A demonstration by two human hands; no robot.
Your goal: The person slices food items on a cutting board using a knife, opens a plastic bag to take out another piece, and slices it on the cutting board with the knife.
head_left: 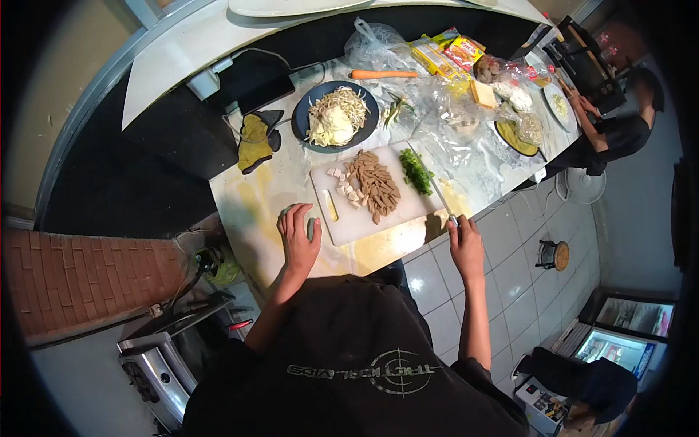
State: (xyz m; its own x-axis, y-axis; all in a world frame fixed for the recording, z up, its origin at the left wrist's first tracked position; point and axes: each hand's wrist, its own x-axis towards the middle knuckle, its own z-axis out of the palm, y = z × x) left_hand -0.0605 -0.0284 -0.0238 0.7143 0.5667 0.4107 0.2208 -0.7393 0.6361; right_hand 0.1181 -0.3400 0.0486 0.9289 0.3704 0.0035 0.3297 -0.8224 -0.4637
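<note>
My right hand (pixel 467 246) grips a knife (pixel 441 195) by its handle, the blade slanting up along the right side of a white cutting board (pixel 357 231). On the board lie chopped greens (pixel 416 173) beside the blade, a heap of brown strips (pixel 376 186) in the middle and small pale cubes (pixel 348 191) to their left. Nothing is in my left hand (pixel 299 239), which rests at the board's left edge with its fingers apart. Behind the board stands a dark plate (pixel 299 125) bearing bean sprouts (pixel 349 105) and a pale shredded pile (pixel 333 130).
A carrot (pixel 384 74), plastic bags (pixel 455 120) and yellow packets (pixel 437 58) cover the back and right of the table. At left lies a yellow-and-black glove (pixel 256 142). One person (pixel 619 135) works at the far right; another person (pixel 579 382) bends at lower right, beyond a stool (pixel 561 256).
</note>
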